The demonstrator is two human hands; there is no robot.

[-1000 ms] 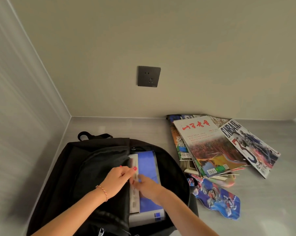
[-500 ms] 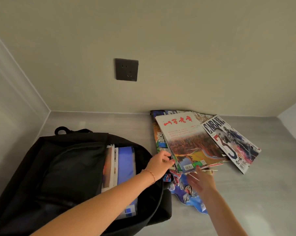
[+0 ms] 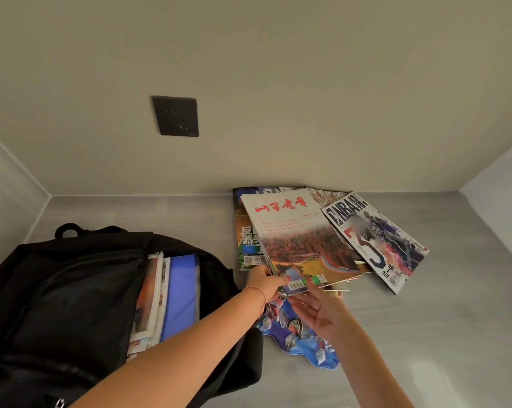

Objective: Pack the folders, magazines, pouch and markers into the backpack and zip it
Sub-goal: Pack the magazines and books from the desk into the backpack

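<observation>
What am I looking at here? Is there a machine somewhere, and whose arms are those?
No machine here: a person wears a wide-angle camera on the head, looking forward and down, so the arms are the person's own. This is the only view.

On the grey surface lies an open black backpack, with a blue folder and some printed pages already inside. To its right is a loose pile of magazines, with one sports magazine fanned out at the pile's right side. A blue patterned pouch lies in front of the pile.

The left hand, with a thin bracelet at the wrist, grips the near corner of the pile. The right hand is open, reaching under that same edge, holding nothing yet. A dark socket sits on the wall.
</observation>
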